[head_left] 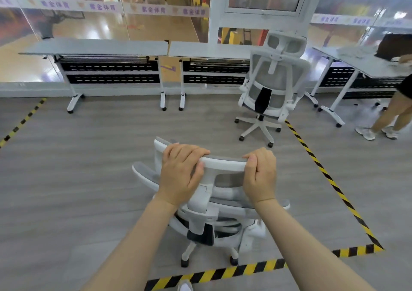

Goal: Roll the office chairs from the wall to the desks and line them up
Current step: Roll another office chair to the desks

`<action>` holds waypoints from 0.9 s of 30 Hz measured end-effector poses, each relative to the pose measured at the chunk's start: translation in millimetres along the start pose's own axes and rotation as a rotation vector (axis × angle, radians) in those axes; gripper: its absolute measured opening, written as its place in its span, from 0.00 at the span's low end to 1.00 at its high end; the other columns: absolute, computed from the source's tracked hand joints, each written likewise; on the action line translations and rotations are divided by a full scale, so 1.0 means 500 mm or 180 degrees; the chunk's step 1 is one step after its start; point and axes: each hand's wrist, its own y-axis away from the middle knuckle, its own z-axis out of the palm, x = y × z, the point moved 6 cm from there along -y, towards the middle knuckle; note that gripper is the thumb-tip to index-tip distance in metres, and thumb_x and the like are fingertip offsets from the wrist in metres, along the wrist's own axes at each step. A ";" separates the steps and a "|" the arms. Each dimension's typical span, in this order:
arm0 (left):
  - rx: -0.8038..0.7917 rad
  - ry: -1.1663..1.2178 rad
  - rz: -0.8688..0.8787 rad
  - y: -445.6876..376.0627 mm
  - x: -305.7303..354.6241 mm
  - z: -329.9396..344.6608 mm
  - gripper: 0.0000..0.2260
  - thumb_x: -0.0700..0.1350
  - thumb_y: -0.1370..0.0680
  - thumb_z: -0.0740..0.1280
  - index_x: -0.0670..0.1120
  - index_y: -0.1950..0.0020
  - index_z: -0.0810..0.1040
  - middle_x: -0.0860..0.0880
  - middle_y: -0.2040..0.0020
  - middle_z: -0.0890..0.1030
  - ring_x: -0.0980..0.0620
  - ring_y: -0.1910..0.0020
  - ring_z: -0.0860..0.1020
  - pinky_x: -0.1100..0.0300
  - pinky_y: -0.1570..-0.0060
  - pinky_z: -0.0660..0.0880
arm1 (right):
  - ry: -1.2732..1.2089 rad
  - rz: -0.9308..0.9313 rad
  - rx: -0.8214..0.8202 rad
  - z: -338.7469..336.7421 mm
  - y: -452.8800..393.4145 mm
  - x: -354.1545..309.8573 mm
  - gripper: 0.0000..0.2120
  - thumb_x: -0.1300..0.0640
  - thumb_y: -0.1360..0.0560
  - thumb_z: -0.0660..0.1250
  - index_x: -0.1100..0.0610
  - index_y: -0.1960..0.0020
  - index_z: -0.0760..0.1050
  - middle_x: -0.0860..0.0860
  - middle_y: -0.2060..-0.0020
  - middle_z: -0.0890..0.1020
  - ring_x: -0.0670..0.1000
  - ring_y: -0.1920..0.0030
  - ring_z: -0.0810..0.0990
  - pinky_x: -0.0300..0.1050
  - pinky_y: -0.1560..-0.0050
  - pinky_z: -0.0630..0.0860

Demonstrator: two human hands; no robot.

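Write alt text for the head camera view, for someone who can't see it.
Both hands, left and right, grip the headrest of a white office chair on grey floor. A second chair already stands at the desks ahead.

1. An office-like workroom: grey-topped desks (95,46) on white wheeled legs stand in a row along a glass wall (66,23).
2. White mesh office chairs (273,83) sit on the grey plank floor (89,157).
3. Yellow-black tape (330,179) marks a zone.
4. Beyond the glass lies a glossy sports court (156,25).
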 end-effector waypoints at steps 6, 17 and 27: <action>-0.0385 0.0071 0.0124 -0.176 -0.121 0.112 0.14 0.46 0.23 0.59 0.52 0.41 0.78 0.58 0.46 0.78 0.55 0.43 0.75 0.50 0.33 0.63 | 0.0152 0.0028 -0.0003 0.123 -0.170 0.109 0.17 0.57 0.21 0.50 0.58 0.62 0.73 0.49 0.65 0.72 0.52 0.62 0.69 0.55 0.59 0.69; -0.0705 -0.0083 0.0301 -0.467 -0.358 0.283 0.18 0.46 0.22 0.59 0.50 0.32 0.74 0.55 0.38 0.76 0.53 0.36 0.72 0.52 0.29 0.60 | 0.0060 -0.0106 -0.0041 0.391 -0.486 0.282 0.16 0.57 0.22 0.50 0.59 0.62 0.73 0.50 0.64 0.73 0.54 0.62 0.71 0.53 0.57 0.69; -0.0257 -0.0158 -0.0544 -0.742 -0.656 0.403 0.15 0.52 0.20 0.56 0.51 0.38 0.76 0.56 0.38 0.76 0.54 0.31 0.68 0.48 0.29 0.60 | -0.0035 -0.0315 -0.0336 0.640 -0.774 0.457 0.16 0.57 0.21 0.49 0.57 0.61 0.73 0.49 0.63 0.74 0.51 0.60 0.70 0.52 0.55 0.69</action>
